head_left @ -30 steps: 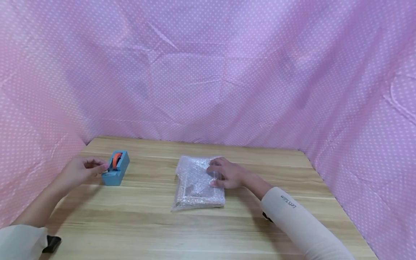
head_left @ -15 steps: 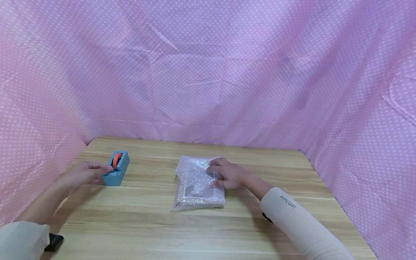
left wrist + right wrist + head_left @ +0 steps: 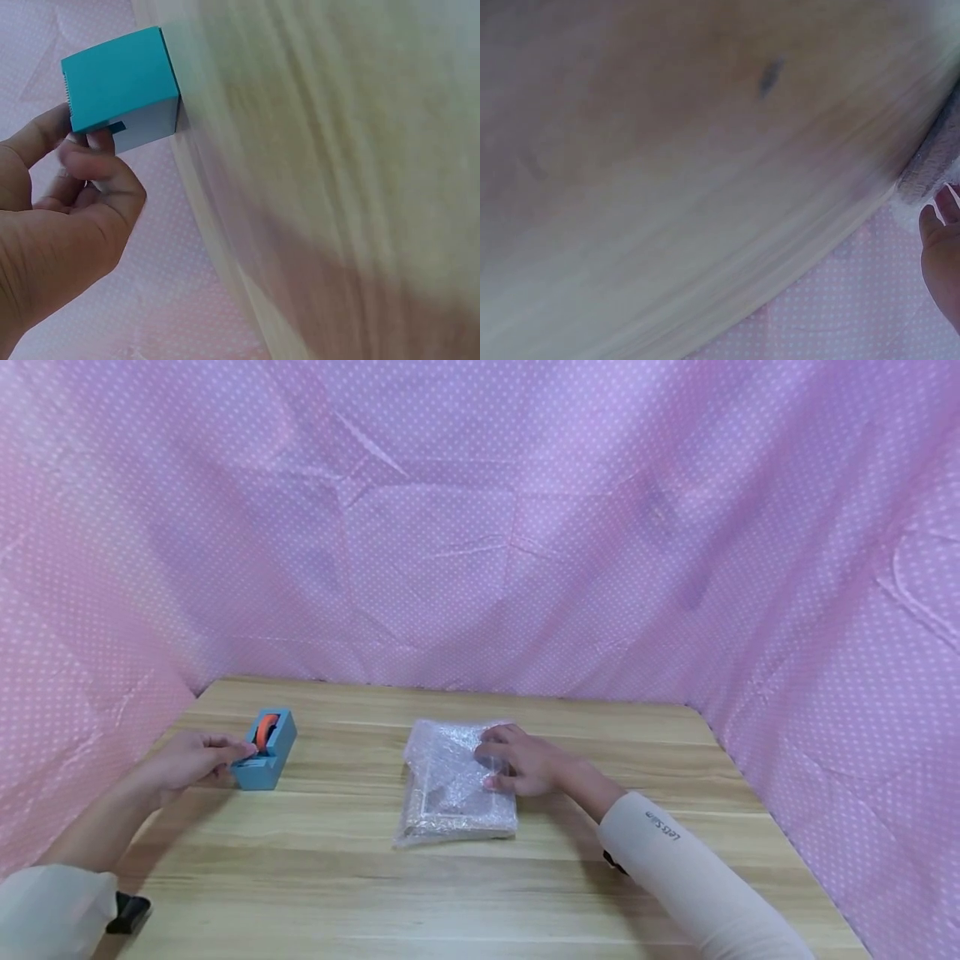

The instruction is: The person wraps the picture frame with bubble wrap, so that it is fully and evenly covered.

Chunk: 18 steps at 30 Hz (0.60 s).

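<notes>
On the left of the table stands a blue tape dispenser point(image 3: 262, 768) with an orange roll core point(image 3: 265, 731). My left hand point(image 3: 187, 764) has its thumb and fingertips at the dispenser's cutter end. In the left wrist view, the left hand point(image 3: 82, 202) curls its fingers against the dispenser's point(image 3: 120, 79) toothed edge and side; any tape there is hidden. Bubble wrap covers a flat rectangular package point(image 3: 457, 806) at the table's middle. My right hand point(image 3: 528, 764) rests on its right side, fingers spread and bent loosely. The right wrist view catches the package point(image 3: 934, 154) and right hand point(image 3: 945, 247) at its edge.
The wooden table point(image 3: 360, 902) has a light grain. Pink polka-dot cloth point(image 3: 480, 568) hangs behind it and along both sides. A black strap point(image 3: 127, 914) shows at the left sleeve point(image 3: 56, 910).
My left hand has moved slightly right, bringing its fingertips over the dispenser's cutter end. The right hand and the wrapped package have stayed put.
</notes>
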Each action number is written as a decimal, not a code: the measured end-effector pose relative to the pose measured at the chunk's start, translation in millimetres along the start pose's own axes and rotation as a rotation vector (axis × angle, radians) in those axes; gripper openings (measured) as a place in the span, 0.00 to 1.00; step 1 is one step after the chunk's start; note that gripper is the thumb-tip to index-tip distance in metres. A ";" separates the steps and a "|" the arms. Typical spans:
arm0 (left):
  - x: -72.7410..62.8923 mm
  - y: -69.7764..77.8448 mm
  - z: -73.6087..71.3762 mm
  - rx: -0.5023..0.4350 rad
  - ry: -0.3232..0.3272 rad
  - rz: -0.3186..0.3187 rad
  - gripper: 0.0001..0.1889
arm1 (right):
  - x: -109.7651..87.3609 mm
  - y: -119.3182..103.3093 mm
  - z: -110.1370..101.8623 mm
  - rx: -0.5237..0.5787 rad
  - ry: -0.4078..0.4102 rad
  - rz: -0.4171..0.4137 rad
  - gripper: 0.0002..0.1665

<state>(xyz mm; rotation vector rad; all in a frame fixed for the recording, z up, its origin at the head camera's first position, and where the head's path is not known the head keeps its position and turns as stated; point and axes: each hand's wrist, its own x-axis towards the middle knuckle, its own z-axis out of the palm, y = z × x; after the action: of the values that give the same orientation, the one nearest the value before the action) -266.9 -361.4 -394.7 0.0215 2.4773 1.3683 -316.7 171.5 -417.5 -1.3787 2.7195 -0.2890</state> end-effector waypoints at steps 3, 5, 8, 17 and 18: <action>1.6 1.9 -1.7 -0.066 -0.021 -0.018 0.17 | 0.4 0.3 0.2 0.006 0.002 -0.002 0.33; 2.2 3.0 -3.2 -0.114 -0.042 -0.031 0.14 | 0.5 0.4 0.5 0.013 0.011 -0.006 0.33; 2.5 4.3 -5.3 -0.164 -0.069 -0.046 0.12 | 0.5 0.2 0.3 0.019 0.020 -0.012 0.33; -0.2 11.9 -8.8 -0.218 -0.094 -0.075 0.08 | 2.3 1.3 1.7 0.006 0.014 -0.006 0.33; -0.8 13.1 -8.8 -0.222 -0.089 -0.078 0.08 | 2.4 1.6 2.1 0.006 0.015 -0.005 0.33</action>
<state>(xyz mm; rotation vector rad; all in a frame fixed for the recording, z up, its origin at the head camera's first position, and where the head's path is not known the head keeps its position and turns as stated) -270.3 -361.7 -379.3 -0.0614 2.2182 1.5645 -319.1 170.2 -419.9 -1.3881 2.7257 -0.3088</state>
